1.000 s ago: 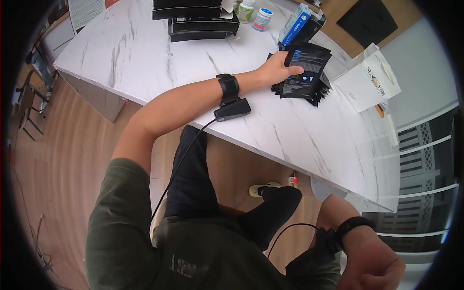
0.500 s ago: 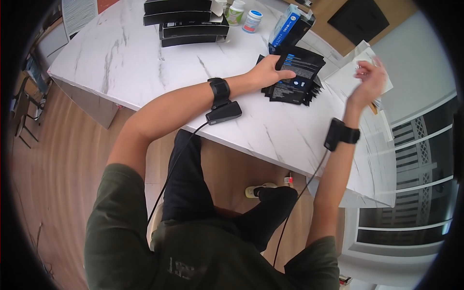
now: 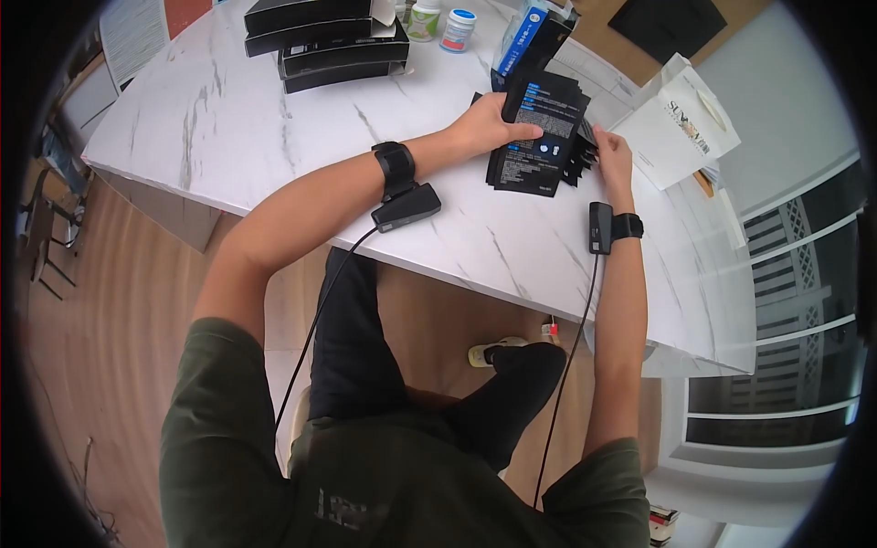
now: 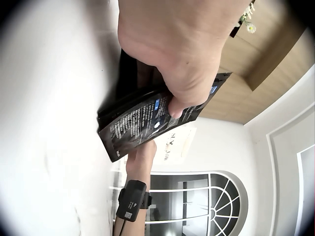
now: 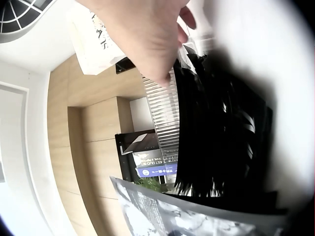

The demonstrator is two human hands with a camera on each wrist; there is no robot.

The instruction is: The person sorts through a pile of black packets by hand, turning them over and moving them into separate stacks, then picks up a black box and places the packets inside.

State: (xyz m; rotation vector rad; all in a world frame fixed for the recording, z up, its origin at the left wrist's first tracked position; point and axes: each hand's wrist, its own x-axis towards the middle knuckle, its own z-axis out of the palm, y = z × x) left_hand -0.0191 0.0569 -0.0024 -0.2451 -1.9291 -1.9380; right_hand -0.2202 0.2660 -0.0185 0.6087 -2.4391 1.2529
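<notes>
My left hand (image 3: 480,126) grips a bunch of flat black sachets (image 3: 528,164) over the table, thumb across the printed front and fingers behind. In the left wrist view, the front sachet (image 4: 140,120) tilts beneath the thumb, white and blue print showing. At the right side of the pile, my right hand (image 3: 614,157) pinches the edge of a sachet with curled fingers. The right wrist view shows the many stacked edges of the black sachets (image 5: 211,128) beside that hand, and a silvery sachet face (image 5: 167,211) at the bottom.
A white paper bag (image 3: 681,128) stands at the right of the marbled table (image 3: 438,233). Behind the sachets is a blue and black box (image 3: 530,41). Black cartons (image 3: 343,57) and two small bottles, one a white tub (image 3: 458,32), stand toward the back.
My right hand has come up from beside the lap, passed in front of the paper bag and reached the right edge of the sachets. My left hand keeps its grip on them.
</notes>
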